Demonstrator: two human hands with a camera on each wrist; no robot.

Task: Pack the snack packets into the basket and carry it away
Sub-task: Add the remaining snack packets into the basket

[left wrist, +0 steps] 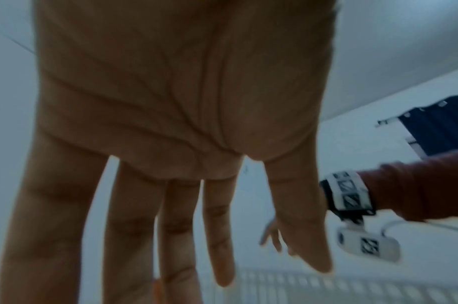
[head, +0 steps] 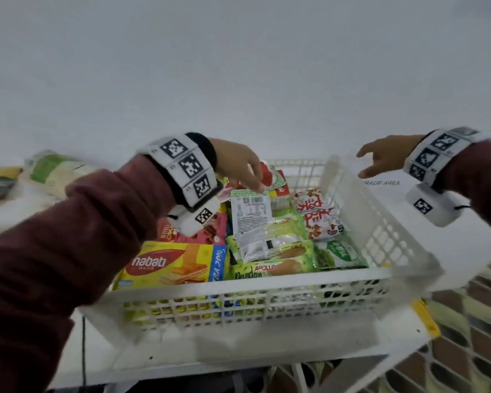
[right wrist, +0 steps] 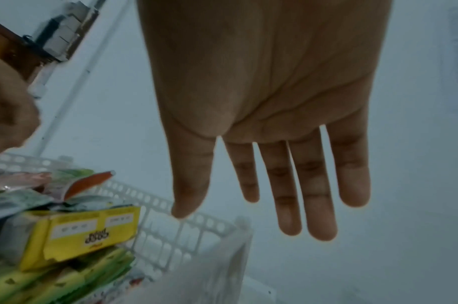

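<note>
Head view: we have the white basket (head: 267, 296) sitting on a white table (head: 451, 245), loaded with snack packets. Yellow Nabati wafer pack (head: 173, 265) lies front-left, green Apollo pandan packs (head: 270, 269) front-middle, a red-white Poke packet (head: 319, 214) toward the right wall. Our left hand (head: 238, 165) reaches over the basket's far side, fingertips down on a packet lying label-side up (head: 251, 214); a pinch isn't clear from here. Left wrist view settles it partly: fingers (left wrist: 134, 226) hang long and straight, palm spread, nothing wrapped in them, and only a strip of basket lattice (left wrist: 326, 286) shows at the bottom. Our right hand (head: 386, 157) hovers outside the basket's right rim, loose and holding nothing. Right wrist view confirms it: flat palm, fingers (right wrist: 316, 195) extended, thumb tip just above the basket wall (right wrist: 175, 232). That view alone shows the packets stacked from the side, a yellow carton (right wrist: 87, 232) on green packs (right wrist: 67, 277). More packets (head: 54, 171) lie blurred on the table, far left, head view only.
</note>
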